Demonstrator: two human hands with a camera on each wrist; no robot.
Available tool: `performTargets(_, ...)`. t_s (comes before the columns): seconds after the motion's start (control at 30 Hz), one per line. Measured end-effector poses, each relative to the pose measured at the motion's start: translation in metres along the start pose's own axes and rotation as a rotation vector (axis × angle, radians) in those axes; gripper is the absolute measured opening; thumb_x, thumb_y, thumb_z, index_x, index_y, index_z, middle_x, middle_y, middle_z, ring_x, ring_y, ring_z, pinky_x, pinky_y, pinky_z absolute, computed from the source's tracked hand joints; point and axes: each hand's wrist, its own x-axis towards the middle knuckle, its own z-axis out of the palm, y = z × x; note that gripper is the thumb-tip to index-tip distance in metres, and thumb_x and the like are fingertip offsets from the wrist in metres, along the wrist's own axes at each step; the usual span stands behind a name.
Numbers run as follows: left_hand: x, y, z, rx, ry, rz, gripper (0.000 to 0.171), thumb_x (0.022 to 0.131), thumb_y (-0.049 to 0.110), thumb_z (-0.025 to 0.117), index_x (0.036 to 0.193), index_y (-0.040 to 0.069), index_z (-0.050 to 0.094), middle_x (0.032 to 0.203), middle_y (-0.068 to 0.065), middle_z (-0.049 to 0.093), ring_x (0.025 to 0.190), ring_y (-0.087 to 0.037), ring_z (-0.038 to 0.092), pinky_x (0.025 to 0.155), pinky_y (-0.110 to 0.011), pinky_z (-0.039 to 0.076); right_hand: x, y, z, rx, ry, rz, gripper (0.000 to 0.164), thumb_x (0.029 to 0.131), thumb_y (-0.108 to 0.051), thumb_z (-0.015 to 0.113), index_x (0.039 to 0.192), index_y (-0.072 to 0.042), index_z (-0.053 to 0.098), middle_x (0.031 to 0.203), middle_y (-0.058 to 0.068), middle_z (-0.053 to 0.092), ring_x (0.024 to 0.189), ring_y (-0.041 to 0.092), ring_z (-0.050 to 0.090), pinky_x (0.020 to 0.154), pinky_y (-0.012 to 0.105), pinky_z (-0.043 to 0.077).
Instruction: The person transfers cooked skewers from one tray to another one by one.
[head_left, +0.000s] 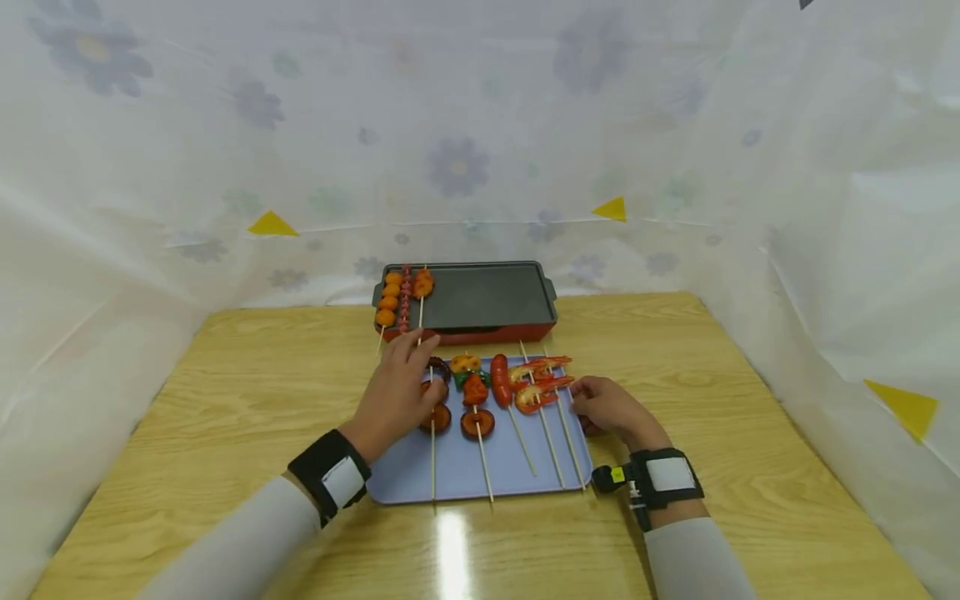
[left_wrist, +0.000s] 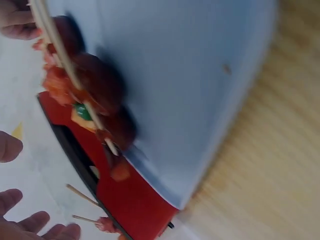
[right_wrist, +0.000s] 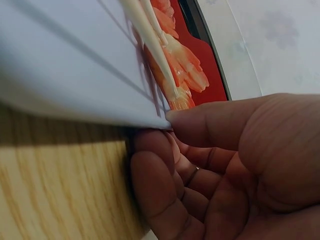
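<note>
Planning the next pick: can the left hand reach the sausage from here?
Probably yes: the left hand looks empty, and the sausage lies with its top uncovered; the mixed skewer between them seems low enough to pass over.

I see the bare left hand (left_wrist: 32, 229) clear of brown skewered rounds (left_wrist: 106, 82), perhaps mushrooms, by the flat pale-blue tray's (left_wrist: 185, 85) edge.

Soft, even light fills the head view, with a white glare streak (head_left: 452, 557) on the worktop (head_left: 547, 550) nearer the camera than the fingers (head_left: 410, 346). The left wrist view is hazy and blurred; in the right one, skewers (right_wrist: 145, 35) throw shadows on the tray (right_wrist: 75, 77) beside the fingers.
</note>
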Motion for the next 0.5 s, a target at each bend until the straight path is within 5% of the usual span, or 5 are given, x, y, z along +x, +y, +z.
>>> performTargets(0.27, 0.027, -0.017, -0.001, 0.163, -0.012, 0.139, 0.050, 0.090, 0.015, 0.070, 0.136, 0.003, 0.054, 0.133, -0.023, 0.050, 0.121, -0.041, 0.049, 0.100, -0.050, 0.045, 0.000, -0.002, -0.003, -0.012, -0.005, 0.003, 0.016, 0.097, -0.004, 0.052, 0.112, 0.002, 0.056, 0.086, 0.010, 0.054, 0.068, 0.020, 0.056, 0.059, 0.032, 0.050)
performTargets(0.5, 0.052, -0.030, -0.005, 0.302, -0.046, 0.194, 0.042, 0.091, 0.016, 0.068, 0.130, 0.003, 0.059, 0.132, -0.023, 0.051, 0.119, -0.040, 0.051, 0.095, -0.047, 0.050, -0.001, -0.001, 0.000, -0.012, -0.008, 0.009, 0.017, 0.096, -0.004, 0.054, 0.111, 0.003, 0.056, 0.085, 0.009, 0.055, 0.068, 0.020, 0.056, 0.059, 0.032, 0.050)
